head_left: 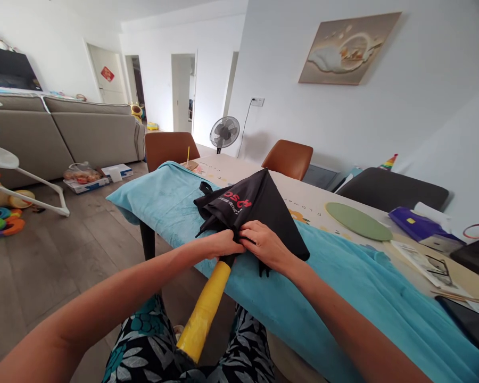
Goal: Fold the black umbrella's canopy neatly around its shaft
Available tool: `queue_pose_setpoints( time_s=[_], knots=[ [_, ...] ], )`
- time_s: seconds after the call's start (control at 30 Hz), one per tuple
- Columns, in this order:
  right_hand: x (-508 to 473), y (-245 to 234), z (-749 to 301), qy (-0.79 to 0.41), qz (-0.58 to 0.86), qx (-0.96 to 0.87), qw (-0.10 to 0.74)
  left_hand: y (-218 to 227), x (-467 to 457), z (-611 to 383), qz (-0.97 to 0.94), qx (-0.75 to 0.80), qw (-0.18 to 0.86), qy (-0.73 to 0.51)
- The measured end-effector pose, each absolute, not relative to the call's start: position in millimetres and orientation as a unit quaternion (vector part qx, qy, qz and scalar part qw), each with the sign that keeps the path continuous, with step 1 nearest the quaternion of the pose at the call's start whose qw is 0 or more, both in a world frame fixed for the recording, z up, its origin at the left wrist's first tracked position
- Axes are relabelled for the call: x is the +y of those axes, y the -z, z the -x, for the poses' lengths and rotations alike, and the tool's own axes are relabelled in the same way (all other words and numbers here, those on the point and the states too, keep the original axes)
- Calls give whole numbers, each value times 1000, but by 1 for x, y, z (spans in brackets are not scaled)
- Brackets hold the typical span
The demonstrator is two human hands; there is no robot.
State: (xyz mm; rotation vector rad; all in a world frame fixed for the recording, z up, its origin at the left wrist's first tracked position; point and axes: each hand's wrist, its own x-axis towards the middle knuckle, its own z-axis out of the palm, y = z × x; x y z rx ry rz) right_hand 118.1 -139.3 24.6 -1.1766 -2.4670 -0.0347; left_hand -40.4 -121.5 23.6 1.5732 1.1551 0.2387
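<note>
A black umbrella [255,210] with red and white lettering lies half folded on a blue towel [343,276] that covers the near side of a table. Its yellow handle [205,311] sticks out over the table edge toward my lap. My left hand [222,244] is closed on the black fabric just above the handle. My right hand [265,244] pinches the fabric right beside it, fingertips almost touching the left hand.
Two brown chairs [289,157] stand at the far side of the table. A green round mat [357,221], a purple pouch [417,223], glasses on papers [437,264] lie at the right. A grey sofa [83,133], a fan [224,132] and floor toys [2,221] lie left.
</note>
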Motion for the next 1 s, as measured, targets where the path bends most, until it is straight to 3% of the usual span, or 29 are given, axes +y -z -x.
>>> queue_pose_setpoints(
  time_s=[0.17, 0.3, 0.4, 0.83, 1.0],
  knots=[
    [-149, -41, -125, 3, 472, -831, 296, -20, -116, 49, -537, 418, 720, -136],
    [-169, -67, -136, 98, 502, -753, 414, -20, -116, 63, -314, 262, 883, -231],
    [-181, -81, -139, 145, 501, -726, 449, -13, -122, 63, -203, 191, 919, -280],
    [-168, -72, -121, 144, 464, -793, 368, 5, -132, 47, -278, 244, 889, -271],
    [-153, -74, -110, 156, 425, -850, 269, 5, -132, 45, -277, 245, 890, -268]
  ],
)
